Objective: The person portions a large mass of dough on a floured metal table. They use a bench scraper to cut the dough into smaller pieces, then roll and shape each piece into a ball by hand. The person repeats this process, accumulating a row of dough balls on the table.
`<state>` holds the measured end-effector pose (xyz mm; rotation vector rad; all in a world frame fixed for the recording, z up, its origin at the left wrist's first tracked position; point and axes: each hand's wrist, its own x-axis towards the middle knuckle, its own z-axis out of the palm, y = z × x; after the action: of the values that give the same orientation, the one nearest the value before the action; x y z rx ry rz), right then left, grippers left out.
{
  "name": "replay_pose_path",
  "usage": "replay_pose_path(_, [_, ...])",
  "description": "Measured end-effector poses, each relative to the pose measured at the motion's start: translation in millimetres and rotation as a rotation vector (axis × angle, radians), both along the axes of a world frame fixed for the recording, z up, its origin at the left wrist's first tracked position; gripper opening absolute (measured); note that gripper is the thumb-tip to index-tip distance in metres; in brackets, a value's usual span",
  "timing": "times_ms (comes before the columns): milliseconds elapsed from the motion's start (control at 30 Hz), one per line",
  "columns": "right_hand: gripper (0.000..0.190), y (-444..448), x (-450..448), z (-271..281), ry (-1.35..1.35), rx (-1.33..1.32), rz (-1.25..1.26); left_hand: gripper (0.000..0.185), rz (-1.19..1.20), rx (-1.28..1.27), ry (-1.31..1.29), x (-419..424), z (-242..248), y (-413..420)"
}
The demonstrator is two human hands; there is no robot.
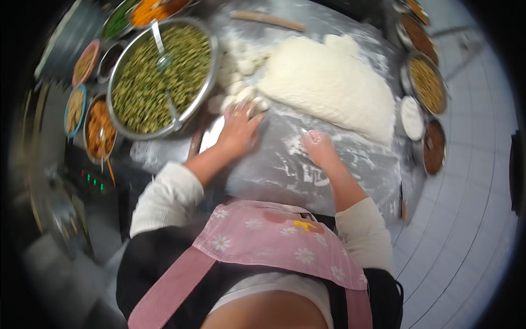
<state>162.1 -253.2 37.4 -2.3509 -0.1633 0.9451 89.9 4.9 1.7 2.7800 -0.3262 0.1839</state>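
Observation:
A large slab of dough (328,86) lies on the floured metal worktop (263,160). To its left, several small dough pieces (238,90) are clustered beside a wide steel bowl. My left hand (239,127) reaches palm down to the nearest of these pieces, its fingertips touching them; whether it grips one cannot be told. My right hand (317,144) is curled just in front of the slab's near edge, its fingers dusted with flour. What may be inside that curl is hidden. A wooden rolling pin (269,20) rests behind the slab.
The steel bowl (213,61) holds chopped green filling and a metal spoon (163,61). Smaller bowls of orange filling (100,131) and other foods stand left of it. Along the right edge are a bowl of yellowish strips (427,84), white powder (411,118) and reddish-brown paste (434,146).

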Motion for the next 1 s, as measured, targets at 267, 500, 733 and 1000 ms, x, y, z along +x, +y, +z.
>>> replay_pose_path(267, [0.038,-193,-23,-15,-0.247,-0.053,-0.384,0.053,0.024,-0.266,0.007,-21,-18,-60])
replay_pose_path(500, [0.035,-313,32,-18,-0.118,0.559,-1.066,0.052,-0.012,-0.166,0.074,-20,-8,-84])
replay_pose_path(733, [0.032,-321,143,-38,-0.051,1.212,-1.596,0.05,0.044,-0.194,0.075,-40,4,-174])
replay_pose_path(1000, [0.014,-323,109,-48,0.0,1.29,-1.546,0.05,0.12,-0.192,0.081,-56,14,-254])
